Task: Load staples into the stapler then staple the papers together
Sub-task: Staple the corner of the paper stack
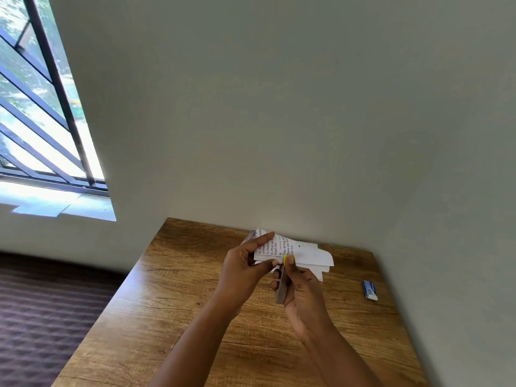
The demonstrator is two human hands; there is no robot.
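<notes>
Papers: a small printed stack [296, 251] held above the far part of the counter [173, 317], close to the wall [279, 107]; the sheets fan out unevenly to the right
Left hand: [245, 272] pinches the stack's left end, forefinger on top, thumb below
Right hand: [301, 291] curled round the stapler [280, 289]; thumb near its yellow-tipped nose at the stack's near edge
Staple box: blue and white [370, 289], lying on the counter well right of the hands; contents cannot be told
Window: barred [42, 113], at left

papers [303, 251] read "pick up", "trash bin", "the dining"
</notes>
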